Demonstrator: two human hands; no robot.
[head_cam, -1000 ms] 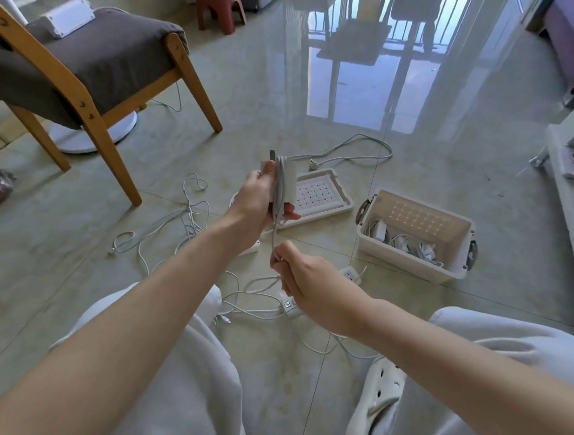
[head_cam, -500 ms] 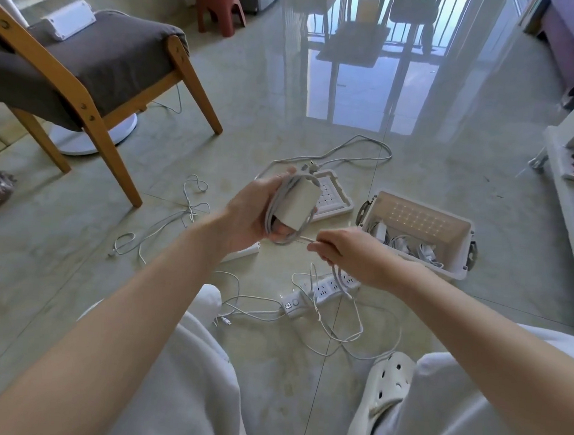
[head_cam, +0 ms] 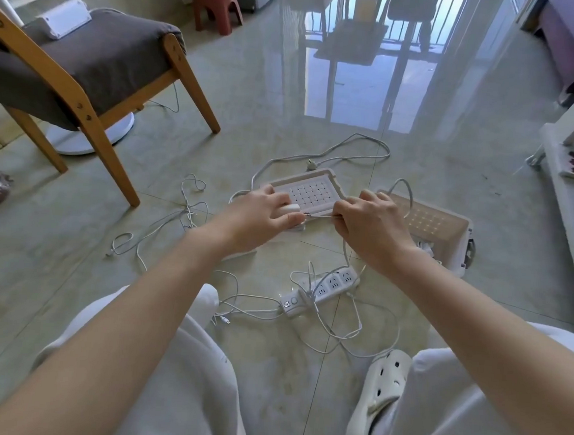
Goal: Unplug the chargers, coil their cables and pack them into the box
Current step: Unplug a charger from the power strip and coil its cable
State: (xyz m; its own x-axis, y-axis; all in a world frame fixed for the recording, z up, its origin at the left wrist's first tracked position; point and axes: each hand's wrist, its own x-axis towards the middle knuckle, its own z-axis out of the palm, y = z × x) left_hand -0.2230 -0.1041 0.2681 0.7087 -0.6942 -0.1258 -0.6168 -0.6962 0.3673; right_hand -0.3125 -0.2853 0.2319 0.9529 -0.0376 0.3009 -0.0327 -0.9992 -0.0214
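lid (head_cam: 310,193) left of box (head_cam: 463,227)

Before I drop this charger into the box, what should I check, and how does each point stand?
1. Charger secured: left hand grips the charger. Ok.
2. Cable end controlled: right hand pinches the cable, stretched between the hands. Ok.
3. Coil finished: hidden behind the left hand's fingers. Cannot tell.
4. Box open: the box stands open, its lid on the floor beside it. Ok.
5. Room inside: right hand covers much of the interior. Cannot tell.
6. Floor cleared: loose cables lie around the power strip. Not ok.
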